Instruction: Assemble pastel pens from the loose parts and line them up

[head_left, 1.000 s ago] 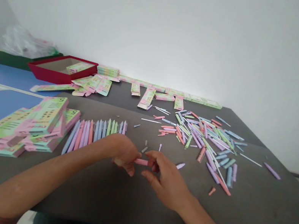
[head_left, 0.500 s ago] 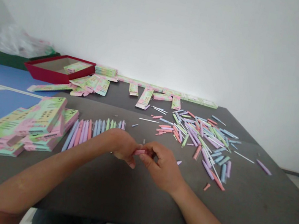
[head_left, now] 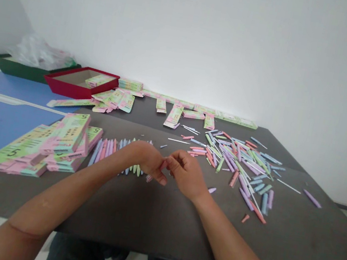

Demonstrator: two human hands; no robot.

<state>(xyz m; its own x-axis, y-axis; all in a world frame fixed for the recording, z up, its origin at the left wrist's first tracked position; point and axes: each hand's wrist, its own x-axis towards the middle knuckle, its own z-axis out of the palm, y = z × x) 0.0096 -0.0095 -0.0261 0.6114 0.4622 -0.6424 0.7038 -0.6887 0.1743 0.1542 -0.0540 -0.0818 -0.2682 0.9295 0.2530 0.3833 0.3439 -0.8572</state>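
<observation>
Pinching a mostly hidden pink pen part [head_left: 164, 163] in the right hand [head_left: 188, 173], against a left hand [head_left: 152, 161] with a grip too hidden to tell, near the row of pastel pens [head_left: 107, 148], best handled gently and held straight

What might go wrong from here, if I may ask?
The left arm hides part of the row of pens and could bump them out of line. A lone purple piece lies near the right edge of the table and might roll off if nudged. The boxes stacked unevenly beside the pens could slip if knocked.
</observation>
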